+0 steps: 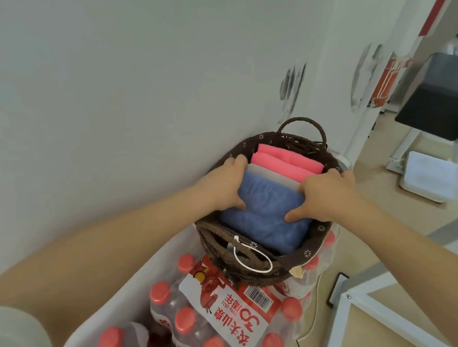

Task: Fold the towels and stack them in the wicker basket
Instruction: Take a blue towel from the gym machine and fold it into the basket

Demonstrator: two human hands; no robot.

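A dark brown wicker basket (305, 257) with a looped handle stands on packs of bottled water against the wall. Inside it lie a folded blue towel (266, 214) nearest me, a grey towel (271, 174) behind it, and two folded pink towels (284, 160) at the far side. My left hand (223, 184) grips the blue towel's left edge, fingers curled down inside the basket. My right hand (325, 193) holds its right edge, thumb on top of the cloth. The blue towel sits partly in the basket between both hands.
Shrink-wrapped water bottles with red caps (184, 322) fill the space under and in front of the basket. A white wall (107, 100) is on the left. A white frame (370, 312) stands at lower right; a black box (441, 102) and white tray (428, 176) sit further right.
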